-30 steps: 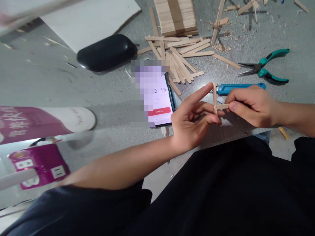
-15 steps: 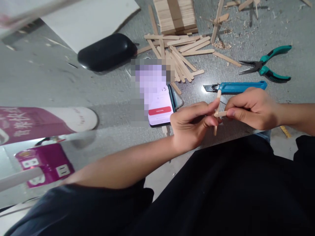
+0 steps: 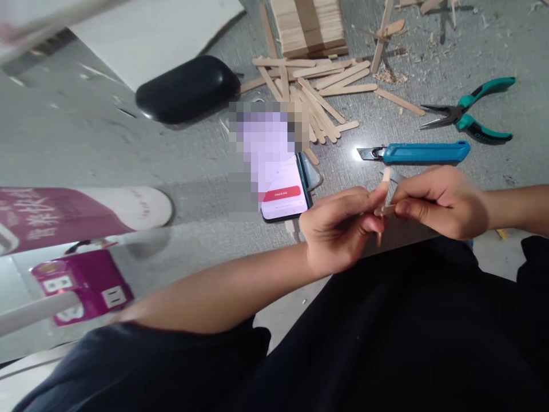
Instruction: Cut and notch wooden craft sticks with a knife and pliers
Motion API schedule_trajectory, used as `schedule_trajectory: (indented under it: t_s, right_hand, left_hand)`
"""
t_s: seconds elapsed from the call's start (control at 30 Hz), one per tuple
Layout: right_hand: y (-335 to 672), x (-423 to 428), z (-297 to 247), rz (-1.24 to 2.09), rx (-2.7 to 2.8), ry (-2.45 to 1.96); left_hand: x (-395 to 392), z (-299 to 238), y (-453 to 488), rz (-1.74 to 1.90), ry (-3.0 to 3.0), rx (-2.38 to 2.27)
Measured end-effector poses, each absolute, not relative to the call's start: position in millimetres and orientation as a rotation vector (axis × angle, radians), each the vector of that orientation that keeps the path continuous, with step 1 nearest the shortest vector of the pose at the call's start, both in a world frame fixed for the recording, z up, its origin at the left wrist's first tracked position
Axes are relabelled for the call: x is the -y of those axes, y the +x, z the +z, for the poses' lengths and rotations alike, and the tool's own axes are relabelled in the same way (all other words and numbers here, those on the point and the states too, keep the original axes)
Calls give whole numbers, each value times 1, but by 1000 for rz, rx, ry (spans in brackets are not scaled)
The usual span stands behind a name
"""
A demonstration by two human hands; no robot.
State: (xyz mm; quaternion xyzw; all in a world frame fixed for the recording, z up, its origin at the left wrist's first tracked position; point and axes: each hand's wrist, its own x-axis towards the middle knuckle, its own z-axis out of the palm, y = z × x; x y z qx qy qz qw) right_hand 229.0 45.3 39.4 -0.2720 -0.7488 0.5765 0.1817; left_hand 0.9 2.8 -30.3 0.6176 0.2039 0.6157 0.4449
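Observation:
My left hand [image 3: 337, 229] pinches a wooden craft stick [image 3: 386, 175] that stands roughly upright in the picture, its lower tip showing beneath the fingers. A second, shorter-looking wooden stick [image 3: 389, 210] lies across it, with one end against the first. My right hand [image 3: 446, 200] grips that crosswise stick between thumb and curled fingers; most of its length is hidden. Both hands are close together over the table's near edge. Just beyond them rests a blue utility knife [image 3: 424, 153] with its blade out. Whether the two sticks are joined cannot be made out.
Needle-nose pliers [image 3: 465, 114] lie at the right. Loose craft sticks [image 3: 321, 109] are scattered near a bundled stack [image 3: 309, 28]. A lit phone [image 3: 283, 197] with a cable, a black case [image 3: 189, 88] and a purple socket block [image 3: 83, 286] are farther left.
Both hands and the held sticks have dipped slightly in the picture, and the upright stick leans a little more to the right. The whole view has shifted slightly; the grips stay the same.

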Motion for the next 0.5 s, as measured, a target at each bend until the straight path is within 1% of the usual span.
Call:
schedule_trajectory:
  t_s: [0.1, 0.2, 0.27, 0.4, 0.5]
  right_hand:
    - [229, -45, 40, 1592, 2077, -799]
    - [223, -43, 37, 1533, 1991, -844]
    - [220, -47, 34, 1549, 1994, -831]
    - [226, -67, 30, 1593, 2112, -787]
    - [236, -78, 28, 1543, 2241, -691]
  left_hand:
    - [-3, -29, 2, 1522, 1499, -493]
    - [-3, -30, 5, 1546, 1416, -578]
    - [-3, -29, 7, 1520, 1340, -637]
    - [-5, -25, 7, 1429, 1146, -636]
    - [-5, -20, 4, 1260, 1098, -610]
